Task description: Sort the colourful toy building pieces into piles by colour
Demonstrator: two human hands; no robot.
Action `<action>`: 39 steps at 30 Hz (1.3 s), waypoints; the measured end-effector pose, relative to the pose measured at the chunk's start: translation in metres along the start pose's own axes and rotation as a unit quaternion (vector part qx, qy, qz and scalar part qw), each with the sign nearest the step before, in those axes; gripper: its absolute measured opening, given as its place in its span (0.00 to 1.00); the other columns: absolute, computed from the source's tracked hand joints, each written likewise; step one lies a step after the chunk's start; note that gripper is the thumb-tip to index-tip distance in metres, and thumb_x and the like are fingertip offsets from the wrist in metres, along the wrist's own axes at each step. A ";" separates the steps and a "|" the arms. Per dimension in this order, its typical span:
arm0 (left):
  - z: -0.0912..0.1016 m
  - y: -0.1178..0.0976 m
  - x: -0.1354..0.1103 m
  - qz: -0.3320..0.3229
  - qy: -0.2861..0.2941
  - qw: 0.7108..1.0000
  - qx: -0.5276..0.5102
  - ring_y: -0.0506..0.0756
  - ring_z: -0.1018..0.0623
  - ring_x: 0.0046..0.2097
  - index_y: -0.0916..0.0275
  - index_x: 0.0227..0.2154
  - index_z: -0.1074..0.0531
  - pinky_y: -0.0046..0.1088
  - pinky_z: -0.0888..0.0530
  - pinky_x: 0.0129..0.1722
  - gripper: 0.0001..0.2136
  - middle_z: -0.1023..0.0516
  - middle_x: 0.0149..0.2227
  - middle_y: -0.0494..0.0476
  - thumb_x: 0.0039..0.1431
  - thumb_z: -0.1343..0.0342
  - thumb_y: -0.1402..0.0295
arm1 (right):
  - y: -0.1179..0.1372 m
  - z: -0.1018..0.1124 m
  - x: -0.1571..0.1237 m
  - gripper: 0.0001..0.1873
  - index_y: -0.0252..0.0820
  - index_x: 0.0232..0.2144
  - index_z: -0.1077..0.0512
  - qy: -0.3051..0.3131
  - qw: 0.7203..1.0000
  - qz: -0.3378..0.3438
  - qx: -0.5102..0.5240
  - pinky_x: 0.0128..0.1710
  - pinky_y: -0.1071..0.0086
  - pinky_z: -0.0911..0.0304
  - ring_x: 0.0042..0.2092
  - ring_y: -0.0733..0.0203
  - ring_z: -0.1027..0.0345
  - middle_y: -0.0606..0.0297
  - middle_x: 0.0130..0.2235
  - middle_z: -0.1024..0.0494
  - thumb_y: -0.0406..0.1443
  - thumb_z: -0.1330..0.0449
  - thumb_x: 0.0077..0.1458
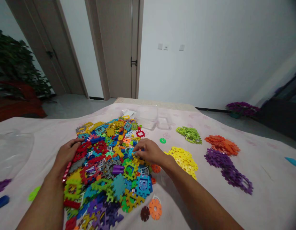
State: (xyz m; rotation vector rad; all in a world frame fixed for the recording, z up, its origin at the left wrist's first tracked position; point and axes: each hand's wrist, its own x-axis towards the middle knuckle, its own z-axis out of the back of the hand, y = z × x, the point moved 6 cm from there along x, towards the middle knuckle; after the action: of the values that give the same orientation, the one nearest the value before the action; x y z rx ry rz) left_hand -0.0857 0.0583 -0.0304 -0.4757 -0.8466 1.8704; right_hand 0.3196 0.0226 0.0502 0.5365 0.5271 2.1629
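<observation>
A big mixed heap of plastic interlocking building pieces [119, 183] in many colours lies in front of me. My left hand [66, 156] rests against the heap's left side, beside red pieces [82, 150]. Its fingers are apart and partly hidden by the heap, with nothing visibly gripped. Over the heap's right side, my right hand [149, 151] has thumb and fingers drawn together at a small light-blue piece [132, 152]. Just right of that wrist is a pile of yellow snowflake discs [183, 161].
Sorted piles of lime-green [190, 134], orange [222, 145] and purple pieces [227, 171] lie on the right of the pink tablecloth [265, 201]. Clear plastic containers [148, 118] stand behind the heap. A clear plastic bag [12, 155] is at left. Loose orange [155, 209] and brown discs [145, 213] lie in front.
</observation>
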 end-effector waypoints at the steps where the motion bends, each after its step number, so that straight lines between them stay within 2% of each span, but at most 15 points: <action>1: 0.000 -0.001 -0.001 -0.002 -0.002 1.000 0.002 0.57 0.20 0.41 0.60 0.54 0.21 0.28 0.26 0.39 0.21 0.16 0.46 0.55 0.62 0.48 0.60 | 0.012 -0.005 0.001 0.08 0.46 0.40 0.17 0.017 0.999 0.021 -0.019 0.47 0.69 0.38 0.45 0.59 0.28 0.65 0.40 0.19 0.36 0.32 0.57; 4: 0.002 -0.003 -0.001 -0.001 -0.008 1.000 0.016 0.56 0.21 0.38 0.59 0.53 0.21 0.27 0.27 0.37 0.21 0.16 0.44 0.54 0.62 0.47 0.59 | 0.032 -0.018 0.003 0.12 0.46 0.43 0.17 0.054 0.993 0.041 -0.094 0.46 0.65 0.39 0.46 0.55 0.30 0.61 0.41 0.19 0.42 0.32 0.58; 8: 0.002 -0.004 -0.001 -0.003 -0.014 1.000 0.023 0.56 0.21 0.40 0.59 0.53 0.21 0.26 0.28 0.37 0.20 0.16 0.45 0.53 0.62 0.48 0.59 | 0.034 -0.029 0.010 0.07 0.46 0.36 0.16 0.070 0.992 0.010 -0.102 0.45 0.66 0.40 0.44 0.55 0.30 0.63 0.38 0.19 0.41 0.31 0.56; 11: 0.001 -0.002 0.000 0.001 -0.006 1.000 0.014 0.57 0.20 0.42 0.59 0.54 0.21 0.26 0.28 0.38 0.21 0.17 0.48 0.55 0.62 0.48 0.59 | 0.024 -0.034 0.014 0.03 0.47 0.31 0.17 0.061 0.996 -0.049 -0.032 0.42 0.68 0.40 0.43 0.58 0.29 0.67 0.36 0.18 0.37 0.30 0.50; 14: 0.000 0.002 0.004 0.002 -0.001 1.000 0.031 0.58 0.20 0.45 0.58 0.54 0.22 0.27 0.27 0.40 0.22 0.18 0.51 0.56 0.62 0.48 0.58 | 0.011 -0.040 0.015 0.02 0.44 0.30 0.18 0.033 0.987 -0.099 0.119 0.37 0.71 0.39 0.37 0.62 0.28 0.69 0.33 0.19 0.35 0.32 0.50; 16: 0.000 0.005 0.008 -0.001 0.001 0.999 0.053 0.58 0.21 0.45 0.58 0.55 0.22 0.27 0.27 0.40 0.22 0.18 0.51 0.56 0.62 0.48 0.57 | 0.003 -0.042 0.015 0.03 0.42 0.30 0.19 -0.018 0.968 -0.123 0.219 0.35 0.73 0.39 0.34 0.64 0.29 0.70 0.31 0.19 0.34 0.33 0.53; 18: 0.001 0.007 0.012 -0.001 0.000 0.998 0.064 0.58 0.21 0.44 0.58 0.54 0.22 0.28 0.27 0.40 0.22 0.17 0.50 0.56 0.61 0.48 0.57 | -0.004 -0.039 0.015 0.04 0.41 0.31 0.20 -0.078 0.953 -0.136 0.260 0.35 0.73 0.38 0.33 0.65 0.29 0.69 0.31 0.20 0.34 0.35 0.55; 21: 0.002 0.010 0.015 0.007 -0.006 0.998 0.067 0.59 0.20 0.44 0.57 0.53 0.21 0.29 0.27 0.39 0.22 0.17 0.49 0.57 0.60 0.47 0.56 | -0.003 -0.033 0.015 0.04 0.40 0.31 0.20 -0.096 0.963 -0.115 0.223 0.38 0.72 0.37 0.35 0.64 0.28 0.69 0.32 0.20 0.33 0.35 0.57; 25: 0.002 0.007 0.011 0.009 -0.007 0.998 0.057 0.59 0.20 0.45 0.57 0.54 0.21 0.29 0.27 0.39 0.22 0.17 0.51 0.57 0.61 0.47 0.57 | 0.014 -0.033 0.017 0.04 0.45 0.36 0.18 0.013 0.998 -0.003 0.068 0.51 0.67 0.39 0.47 0.60 0.28 0.66 0.41 0.17 0.33 0.34 0.59; 28: 0.002 0.003 0.006 0.012 -0.006 0.999 0.037 0.58 0.20 0.43 0.58 0.54 0.21 0.28 0.27 0.39 0.21 0.17 0.50 0.56 0.62 0.47 0.58 | 0.022 -0.038 0.017 0.07 0.48 0.40 0.18 0.079 0.996 0.048 -0.017 0.54 0.65 0.41 0.50 0.58 0.29 0.65 0.44 0.18 0.35 0.33 0.58; 30: 0.001 0.002 0.004 0.015 -0.003 1.000 0.024 0.57 0.20 0.42 0.59 0.54 0.21 0.27 0.27 0.38 0.21 0.17 0.49 0.55 0.62 0.47 0.59 | 0.025 -0.042 0.018 0.06 0.46 0.38 0.17 0.090 0.994 0.057 -0.029 0.53 0.65 0.41 0.48 0.57 0.28 0.65 0.42 0.18 0.34 0.32 0.57; 32: 0.001 0.002 0.003 0.016 -0.001 1.000 0.016 0.56 0.20 0.40 0.59 0.54 0.22 0.26 0.27 0.37 0.21 0.16 0.47 0.54 0.61 0.47 0.59 | 0.025 -0.044 0.020 0.02 0.44 0.33 0.18 0.071 0.996 0.048 0.014 0.51 0.66 0.40 0.45 0.59 0.28 0.66 0.38 0.18 0.33 0.31 0.55; 35: 0.000 0.003 0.003 0.012 0.000 1.000 0.007 0.56 0.20 0.39 0.59 0.54 0.21 0.27 0.27 0.37 0.21 0.16 0.46 0.54 0.61 0.46 0.60 | 0.013 -0.041 0.023 0.01 0.42 0.29 0.21 -0.011 0.982 -0.014 0.190 0.45 0.69 0.37 0.39 0.62 0.28 0.68 0.33 0.20 0.33 0.33 0.53; 37: 0.001 0.003 0.003 0.009 -0.003 1.000 0.008 0.57 0.20 0.40 0.59 0.53 0.21 0.27 0.27 0.38 0.21 0.16 0.46 0.54 0.60 0.46 0.60 | -0.004 -0.035 0.022 0.03 0.41 0.29 0.22 -0.086 0.943 -0.077 0.312 0.39 0.70 0.37 0.35 0.64 0.30 0.69 0.31 0.21 0.35 0.34 0.52; 39: 0.001 0.003 0.003 0.012 -0.004 1.000 0.009 0.57 0.20 0.42 0.59 0.54 0.21 0.27 0.27 0.38 0.21 0.16 0.47 0.55 0.61 0.46 0.60 | -0.023 -0.026 0.016 0.07 0.41 0.30 0.24 -0.160 0.899 -0.131 0.387 0.36 0.71 0.38 0.32 0.64 0.32 0.69 0.30 0.23 0.38 0.35 0.50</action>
State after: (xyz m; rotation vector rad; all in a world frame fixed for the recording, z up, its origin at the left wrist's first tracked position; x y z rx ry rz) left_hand -0.0896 0.0603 -0.0318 -0.4695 -0.8317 1.9009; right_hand 0.3110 0.0439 0.0198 1.1501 1.2015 1.5025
